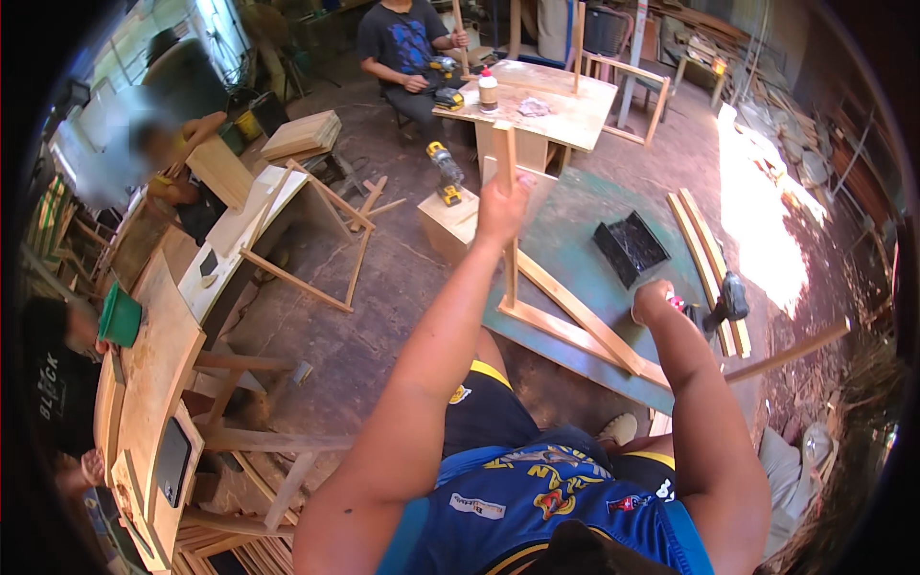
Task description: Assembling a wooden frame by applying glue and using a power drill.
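Observation:
My left hand (503, 206) is wrapped round an upright wooden post (505, 147) of a slim wooden frame. The frame's lower rail (565, 328) lies along the near edge of the green-topped table (575, 206), and a second strip (580, 305) slants across to meet it. Another wooden leg (791, 351) sticks out at the right end. Over the table's right side, my right hand (654, 299) is closed. Something small and red shows at its fingers, mostly hidden. Just right of it is a dark power drill (734, 297). A black open tray (632, 248) sits beyond that hand.
Two long wooden strips (707, 264) lie at the table's right. A yellow-and-black drill (445, 174) stands on a wooden box at the far left corner. Beyond, a seated person works beside a table with a glue bottle (488, 92). More people work along benches (158, 335) at left.

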The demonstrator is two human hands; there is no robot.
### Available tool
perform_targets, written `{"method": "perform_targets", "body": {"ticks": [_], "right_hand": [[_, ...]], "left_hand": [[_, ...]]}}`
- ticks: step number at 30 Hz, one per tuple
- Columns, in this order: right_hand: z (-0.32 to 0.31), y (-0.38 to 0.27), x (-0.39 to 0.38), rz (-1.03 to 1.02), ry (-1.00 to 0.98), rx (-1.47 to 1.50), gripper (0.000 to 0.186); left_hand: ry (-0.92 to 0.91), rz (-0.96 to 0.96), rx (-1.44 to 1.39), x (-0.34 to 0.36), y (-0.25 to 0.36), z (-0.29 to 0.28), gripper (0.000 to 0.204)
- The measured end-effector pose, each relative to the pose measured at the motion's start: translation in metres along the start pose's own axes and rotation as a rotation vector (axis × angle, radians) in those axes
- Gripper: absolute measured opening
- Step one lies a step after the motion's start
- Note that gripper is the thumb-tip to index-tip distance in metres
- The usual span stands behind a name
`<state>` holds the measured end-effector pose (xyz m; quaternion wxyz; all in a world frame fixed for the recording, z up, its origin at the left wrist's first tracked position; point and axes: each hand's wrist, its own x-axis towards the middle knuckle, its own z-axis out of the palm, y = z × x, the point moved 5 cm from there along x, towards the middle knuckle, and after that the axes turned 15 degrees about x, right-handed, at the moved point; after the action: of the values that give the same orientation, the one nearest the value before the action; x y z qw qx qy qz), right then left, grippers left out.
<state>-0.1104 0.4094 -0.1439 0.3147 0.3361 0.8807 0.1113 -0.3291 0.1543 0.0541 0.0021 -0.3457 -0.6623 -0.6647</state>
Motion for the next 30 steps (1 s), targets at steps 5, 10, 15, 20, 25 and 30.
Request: {"method": "perform_targets", "body": {"ticks": [5,10,15,20,25,30], "right_hand": [[0.011,-0.002,0.029,-0.115,0.177,0.036,0.036],[-0.16,-0.04,-0.084,-0.554,0.692,0.701,0.036],[-0.332,-0.039,-0.261,-1.285,1.169,1.216,0.042],[-0.369,-0.056,-0.264,-1.284,1.151,0.762,0.054],[-0.365,-0.06,-0.26,-1.244,1.091,0.699,0.052],[-0.361,-0.063,-0.262,-1.226,1.14,0.669,0.05]], "left_hand": [[-0.018,0.068,-0.011,0.002,0.011,0.012,0.019],[0.027,0.123,0.055,0.006,0.012,0.004,0.019],[-0.003,-0.003,0.077,0.004,0.01,-0.007,0.02],[-0.031,-0.014,0.114,-0.001,0.02,-0.006,0.019],[-0.028,0.055,0.084,-0.008,0.038,-0.008,0.019],[0.015,0.114,0.068,-0.005,0.038,-0.011,0.02]]}}
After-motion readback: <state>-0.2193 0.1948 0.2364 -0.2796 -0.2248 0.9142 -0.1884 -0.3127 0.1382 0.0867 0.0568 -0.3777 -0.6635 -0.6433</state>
